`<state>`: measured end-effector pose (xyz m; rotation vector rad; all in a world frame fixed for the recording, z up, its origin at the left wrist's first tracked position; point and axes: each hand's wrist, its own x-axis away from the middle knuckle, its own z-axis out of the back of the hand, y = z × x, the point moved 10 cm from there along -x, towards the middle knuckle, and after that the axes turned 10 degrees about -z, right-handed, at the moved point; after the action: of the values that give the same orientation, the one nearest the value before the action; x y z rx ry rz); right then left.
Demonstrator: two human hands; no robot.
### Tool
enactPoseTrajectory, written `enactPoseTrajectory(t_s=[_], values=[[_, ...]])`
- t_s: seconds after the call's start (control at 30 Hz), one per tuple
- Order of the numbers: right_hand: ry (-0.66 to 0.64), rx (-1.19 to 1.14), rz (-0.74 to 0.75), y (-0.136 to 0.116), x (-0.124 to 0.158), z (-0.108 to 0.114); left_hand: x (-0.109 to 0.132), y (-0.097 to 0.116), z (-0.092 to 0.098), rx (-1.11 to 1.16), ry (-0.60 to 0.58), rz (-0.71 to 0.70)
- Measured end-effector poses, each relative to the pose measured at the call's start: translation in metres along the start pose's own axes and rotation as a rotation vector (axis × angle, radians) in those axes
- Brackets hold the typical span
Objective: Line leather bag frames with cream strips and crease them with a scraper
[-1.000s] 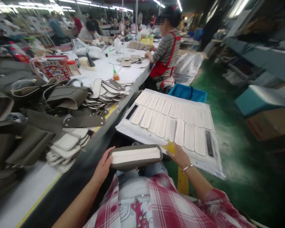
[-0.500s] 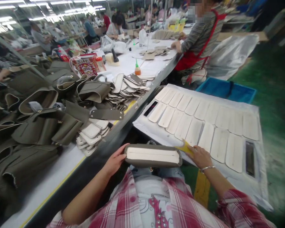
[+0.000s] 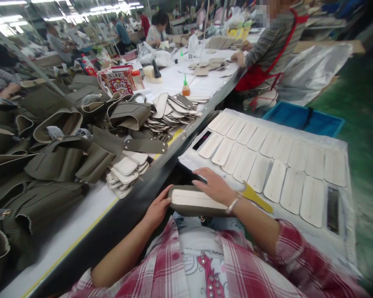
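From here I count one grey bag [image 3: 196, 200], one yellow scraper [image 3: 257, 198]; my left hand [image 3: 158, 208] grips the bag's left end, my right hand [image 3: 216, 186] spreads open above.

Upright orange bottle [image 3: 185, 89], patterned red box [image 3: 118, 81].

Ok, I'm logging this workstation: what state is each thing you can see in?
Dark piece: held, white face showing
Left hand: gripping that piece's end
Right hand: open, above that piece; contact unclear
Yellow tool: lying on the white board
Pale strips: flat, in two rows
Orange bottle: upright
Grey bags: heaped on the table
White flaps: stacked
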<state>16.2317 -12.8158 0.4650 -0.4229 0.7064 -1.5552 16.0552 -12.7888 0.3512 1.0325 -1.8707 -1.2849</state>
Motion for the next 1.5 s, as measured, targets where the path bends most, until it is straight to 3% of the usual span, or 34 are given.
enactPoseTrajectory(t_s=[0.07, 0.17, 0.3, 0.53, 0.97, 1.03, 1.13, 1.2, 1.3, 1.33, 1.4, 1.5], values=[[-0.227, -0.041, 0.036, -0.027, -0.024, -0.046, 0.0, 0.0, 0.003, 0.023, 0.004, -0.008], [-0.51, -0.041, 0.036, -0.035, -0.042, -0.099, -0.002, 0.003, 0.011, -0.089, 0.049, -0.062], [-0.652, -0.174, -0.038, -0.023, -0.052, -0.122, -0.006, 0.015, 0.011, -0.292, 0.067, -0.146], [-0.738, -0.3, -0.197, -0.013, -0.055, -0.131, -0.009, 0.025, 0.007, -0.406, 0.076, -0.159], [-0.7, -0.106, -0.187, -0.022, -0.058, -0.13, -0.011, 0.015, 0.007, -0.314, 0.13, -0.14], [-0.656, -0.045, -0.194, -0.022, -0.057, -0.126, -0.012, 0.016, 0.007, -0.345, 0.09, -0.121], [-0.608, 0.019, -0.209, -0.026, -0.051, -0.12, -0.017, 0.031, 0.006, -0.474, -0.142, -0.091], [-0.556, 0.077, -0.224, -0.029, -0.047, -0.115, -0.025, 0.06, 0.019, -0.699, -0.23, -0.163], [-0.479, 0.131, -0.239, -0.031, -0.043, -0.107, -0.042, 0.138, 0.07, -1.285, 0.089, -0.425], [-0.473, 0.129, -0.243, -0.031, -0.041, -0.105, -0.048, 0.154, 0.084, -1.481, 0.166, -0.421], [-0.483, 0.096, -0.243, -0.029, -0.039, -0.103, -0.064, 0.165, 0.106, -1.776, 0.199, -0.288], [-0.504, -0.023, -0.214, -0.028, -0.036, -0.097, -0.082, 0.161, 0.122, -1.908, 0.126, -0.143]])
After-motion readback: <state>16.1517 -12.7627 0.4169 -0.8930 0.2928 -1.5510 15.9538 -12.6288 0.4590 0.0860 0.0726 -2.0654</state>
